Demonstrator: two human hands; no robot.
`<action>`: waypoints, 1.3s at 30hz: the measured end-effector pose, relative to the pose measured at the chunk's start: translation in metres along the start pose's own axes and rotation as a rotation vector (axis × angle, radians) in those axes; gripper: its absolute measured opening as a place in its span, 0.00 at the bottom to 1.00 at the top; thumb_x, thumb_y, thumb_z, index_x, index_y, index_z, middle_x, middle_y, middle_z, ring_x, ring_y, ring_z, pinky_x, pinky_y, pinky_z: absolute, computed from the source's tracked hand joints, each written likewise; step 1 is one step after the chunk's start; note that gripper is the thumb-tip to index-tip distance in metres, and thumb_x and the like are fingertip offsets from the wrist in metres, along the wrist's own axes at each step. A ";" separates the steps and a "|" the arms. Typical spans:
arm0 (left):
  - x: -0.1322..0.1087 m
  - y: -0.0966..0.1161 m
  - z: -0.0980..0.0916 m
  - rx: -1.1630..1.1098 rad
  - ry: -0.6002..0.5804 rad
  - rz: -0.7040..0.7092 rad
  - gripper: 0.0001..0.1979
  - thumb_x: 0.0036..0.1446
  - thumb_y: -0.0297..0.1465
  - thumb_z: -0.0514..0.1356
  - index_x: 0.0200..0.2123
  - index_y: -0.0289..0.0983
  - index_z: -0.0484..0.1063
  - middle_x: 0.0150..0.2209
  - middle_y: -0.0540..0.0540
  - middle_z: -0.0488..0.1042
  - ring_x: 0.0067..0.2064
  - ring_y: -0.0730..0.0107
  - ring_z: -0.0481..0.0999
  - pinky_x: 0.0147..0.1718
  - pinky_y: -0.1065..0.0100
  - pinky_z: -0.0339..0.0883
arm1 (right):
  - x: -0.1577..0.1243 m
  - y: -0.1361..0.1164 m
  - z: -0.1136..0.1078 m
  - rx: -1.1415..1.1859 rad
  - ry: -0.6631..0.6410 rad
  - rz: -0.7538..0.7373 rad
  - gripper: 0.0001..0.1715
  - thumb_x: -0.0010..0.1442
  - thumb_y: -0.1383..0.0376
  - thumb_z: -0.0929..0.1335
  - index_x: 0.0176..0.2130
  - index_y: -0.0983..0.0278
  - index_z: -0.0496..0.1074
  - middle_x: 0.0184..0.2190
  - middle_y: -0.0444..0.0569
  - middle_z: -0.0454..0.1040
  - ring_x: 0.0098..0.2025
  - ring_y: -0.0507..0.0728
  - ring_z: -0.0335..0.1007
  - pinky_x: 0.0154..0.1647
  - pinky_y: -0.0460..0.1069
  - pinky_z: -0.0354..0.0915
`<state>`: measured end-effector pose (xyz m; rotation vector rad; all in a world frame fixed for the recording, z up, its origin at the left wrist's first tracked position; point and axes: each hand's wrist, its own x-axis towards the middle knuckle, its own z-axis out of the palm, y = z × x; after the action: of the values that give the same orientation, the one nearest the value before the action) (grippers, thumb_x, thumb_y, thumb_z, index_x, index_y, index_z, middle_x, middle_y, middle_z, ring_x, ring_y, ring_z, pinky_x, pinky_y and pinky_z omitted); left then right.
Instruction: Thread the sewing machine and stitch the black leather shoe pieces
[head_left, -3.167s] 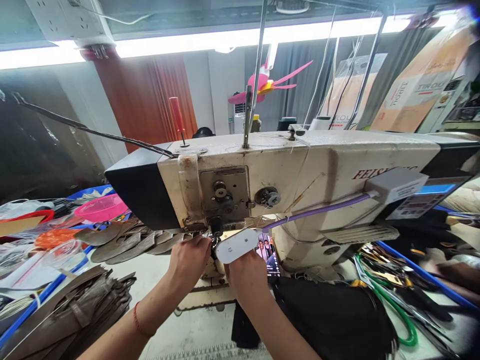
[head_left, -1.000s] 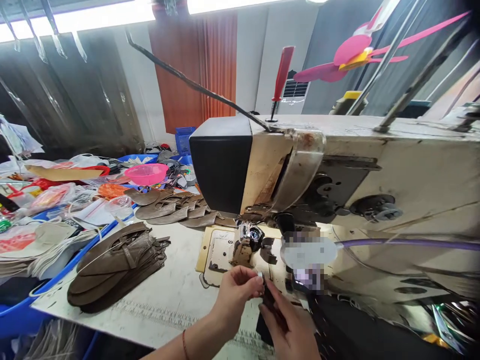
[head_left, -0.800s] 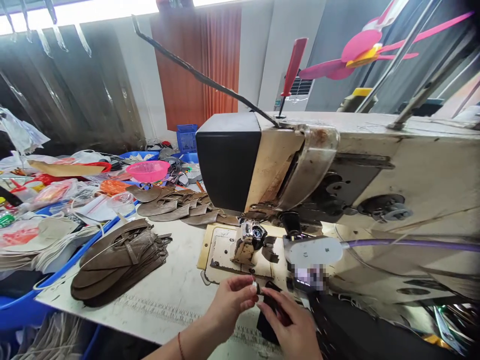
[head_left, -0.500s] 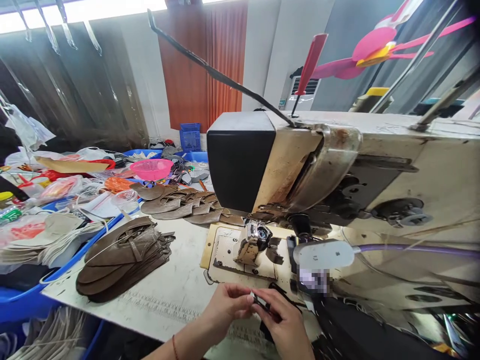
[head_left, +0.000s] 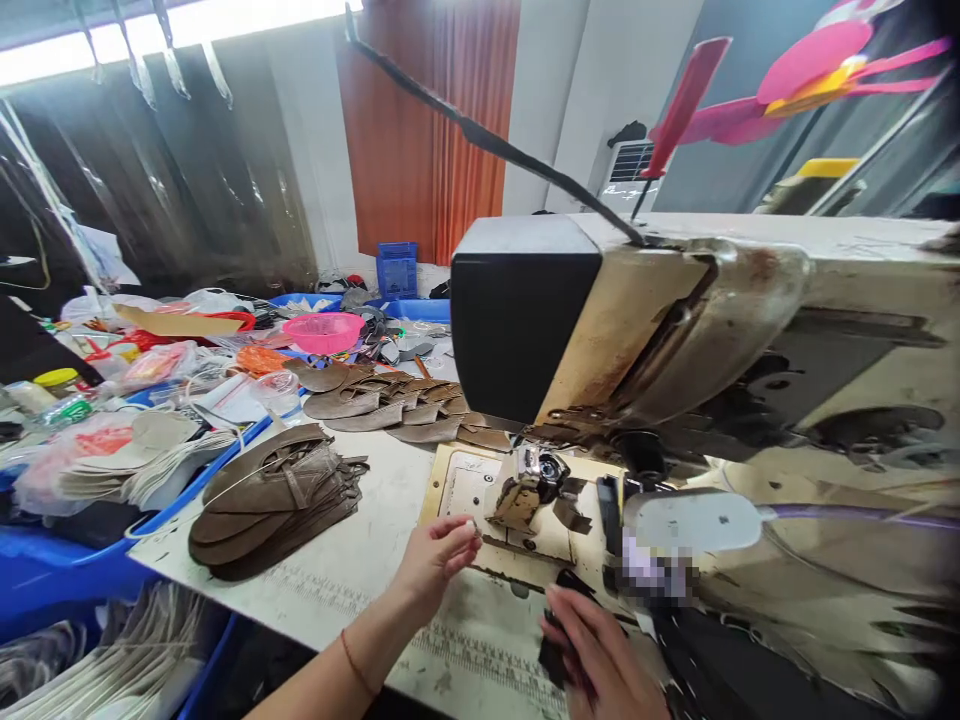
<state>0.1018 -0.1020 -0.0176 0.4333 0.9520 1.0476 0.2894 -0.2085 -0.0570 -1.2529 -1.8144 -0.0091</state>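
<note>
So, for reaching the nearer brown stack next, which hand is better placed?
Probably the left hand: it is closer to the brown stack, though a small pale thing is at its fingertips. The right hand is farther off, by black material.

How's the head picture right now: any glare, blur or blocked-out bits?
Head view: the tube light glares white, upper left; head view: the sewing machine looks stretched and soft toward the right edge; head view: pixelation masks something below the white case.
</note>
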 end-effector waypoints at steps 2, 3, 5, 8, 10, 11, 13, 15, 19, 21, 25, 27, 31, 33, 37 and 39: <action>-0.007 0.003 0.001 -0.009 -0.085 -0.010 0.27 0.28 0.35 0.78 0.33 0.29 0.78 0.29 0.43 0.77 0.31 0.72 0.76 0.37 0.70 0.69 | -0.001 0.027 0.008 -0.201 -0.127 -0.079 0.25 0.60 0.73 0.59 0.53 0.61 0.70 0.47 0.50 0.71 0.41 0.55 0.74 0.34 0.42 0.73; -0.010 0.003 0.002 -0.007 -0.120 -0.012 0.26 0.28 0.34 0.78 0.34 0.29 0.78 0.30 0.43 0.77 0.31 0.71 0.76 0.38 0.68 0.69 | -0.002 0.039 0.012 -0.268 -0.167 -0.061 0.24 0.59 0.72 0.58 0.51 0.62 0.71 0.46 0.49 0.72 0.36 0.52 0.75 0.28 0.41 0.71; -0.016 0.003 0.003 0.010 -0.170 -0.005 0.26 0.28 0.34 0.78 0.34 0.29 0.79 0.29 0.43 0.77 0.31 0.69 0.77 0.38 0.67 0.69 | -0.001 0.055 0.020 -0.329 -0.203 -0.029 0.22 0.60 0.70 0.58 0.48 0.61 0.72 0.45 0.48 0.72 0.32 0.51 0.74 0.22 0.41 0.69; -0.020 0.002 0.004 0.065 -0.234 0.038 0.26 0.30 0.35 0.77 0.35 0.29 0.79 0.29 0.42 0.78 0.30 0.69 0.76 0.35 0.67 0.68 | 0.010 0.049 0.019 -0.254 -0.143 0.019 0.17 0.65 0.63 0.60 0.50 0.58 0.72 0.47 0.47 0.71 0.39 0.54 0.74 0.29 0.43 0.72; -0.022 0.000 0.005 0.105 -0.269 0.072 0.25 0.31 0.35 0.77 0.35 0.30 0.80 0.28 0.42 0.78 0.29 0.70 0.76 0.34 0.68 0.67 | 0.024 0.032 0.013 -0.085 -0.080 0.095 0.14 0.66 0.59 0.64 0.50 0.56 0.72 0.45 0.46 0.71 0.42 0.54 0.73 0.35 0.43 0.71; -0.023 -0.001 0.006 0.123 -0.286 0.086 0.24 0.31 0.35 0.77 0.34 0.30 0.80 0.28 0.43 0.78 0.29 0.71 0.75 0.34 0.69 0.67 | 0.032 0.021 0.009 0.019 -0.066 0.119 0.13 0.65 0.59 0.65 0.49 0.56 0.72 0.43 0.45 0.72 0.38 0.53 0.73 0.32 0.41 0.70; -0.026 -0.003 0.008 0.155 -0.314 0.110 0.22 0.32 0.34 0.76 0.34 0.31 0.81 0.29 0.44 0.78 0.30 0.72 0.75 0.34 0.70 0.67 | 0.047 0.003 0.002 0.161 -0.069 0.131 0.14 0.64 0.60 0.68 0.50 0.56 0.71 0.42 0.45 0.71 0.30 0.49 0.70 0.25 0.41 0.67; -0.028 -0.004 0.010 0.176 -0.322 0.132 0.21 0.32 0.33 0.76 0.33 0.32 0.81 0.30 0.45 0.77 0.30 0.74 0.74 0.33 0.72 0.66 | 0.055 -0.007 -0.001 0.191 -0.074 0.078 0.15 0.64 0.63 0.66 0.51 0.56 0.70 0.43 0.46 0.70 0.31 0.50 0.70 0.27 0.41 0.68; -0.030 -0.007 0.013 0.172 -0.304 0.110 0.20 0.32 0.33 0.76 0.32 0.31 0.80 0.29 0.45 0.78 0.30 0.73 0.75 0.34 0.71 0.67 | 0.058 -0.007 -0.003 0.089 -0.145 -0.078 0.22 0.62 0.70 0.61 0.54 0.58 0.68 0.46 0.48 0.68 0.44 0.52 0.71 0.39 0.42 0.69; -0.030 -0.007 0.015 0.154 -0.299 0.092 0.20 0.32 0.32 0.75 0.32 0.31 0.79 0.28 0.45 0.78 0.29 0.71 0.76 0.34 0.69 0.69 | 0.057 -0.005 -0.004 0.021 -0.173 -0.123 0.24 0.60 0.72 0.59 0.53 0.60 0.67 0.47 0.49 0.67 0.45 0.52 0.71 0.40 0.42 0.69; -0.032 -0.008 0.016 0.207 -0.279 0.123 0.14 0.38 0.31 0.73 0.28 0.30 0.77 0.24 0.45 0.77 0.27 0.69 0.76 0.32 0.68 0.71 | 0.058 -0.003 -0.004 -0.099 -0.161 -0.199 0.16 0.64 0.67 0.60 0.52 0.64 0.65 0.47 0.52 0.67 0.47 0.55 0.69 0.43 0.44 0.67; -0.034 -0.007 0.015 0.319 -0.275 0.194 0.10 0.43 0.31 0.69 0.28 0.30 0.77 0.25 0.44 0.78 0.28 0.67 0.77 0.32 0.67 0.72 | 0.059 -0.001 -0.004 -0.150 -0.158 -0.277 0.16 0.65 0.68 0.61 0.52 0.66 0.65 0.46 0.53 0.68 0.47 0.55 0.69 0.44 0.45 0.67; -0.038 -0.004 0.013 0.665 -0.255 0.413 0.07 0.51 0.28 0.62 0.31 0.31 0.79 0.28 0.42 0.79 0.30 0.66 0.78 0.31 0.70 0.71 | 0.055 0.003 -0.002 -0.221 -0.160 -0.336 0.18 0.63 0.72 0.59 0.52 0.69 0.65 0.46 0.55 0.68 0.45 0.55 0.69 0.43 0.45 0.66; -0.038 -0.002 0.013 0.818 -0.247 0.546 0.07 0.51 0.26 0.61 0.30 0.33 0.80 0.28 0.43 0.79 0.28 0.69 0.77 0.29 0.73 0.68 | 0.052 0.004 0.000 -0.233 -0.138 -0.338 0.20 0.62 0.74 0.57 0.52 0.69 0.66 0.47 0.55 0.68 0.44 0.55 0.69 0.42 0.46 0.65; -0.035 -0.004 0.011 0.998 -0.254 0.831 0.07 0.50 0.23 0.60 0.30 0.35 0.79 0.28 0.45 0.79 0.29 0.71 0.76 0.30 0.74 0.66 | 0.050 0.003 0.001 -0.281 -0.050 -0.404 0.21 0.61 0.76 0.55 0.50 0.71 0.67 0.45 0.56 0.69 0.40 0.55 0.69 0.37 0.47 0.63; -0.033 -0.007 0.010 1.054 -0.250 0.895 0.08 0.50 0.22 0.59 0.30 0.36 0.78 0.28 0.46 0.79 0.29 0.71 0.76 0.30 0.74 0.65 | 0.052 0.002 0.000 -0.316 -0.054 -0.446 0.19 0.63 0.74 0.56 0.49 0.72 0.68 0.44 0.57 0.70 0.38 0.56 0.68 0.37 0.49 0.63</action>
<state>0.1085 -0.1327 -0.0022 1.9490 1.0403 1.1432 0.2871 -0.1692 -0.0236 -1.0356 -2.1656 -0.5326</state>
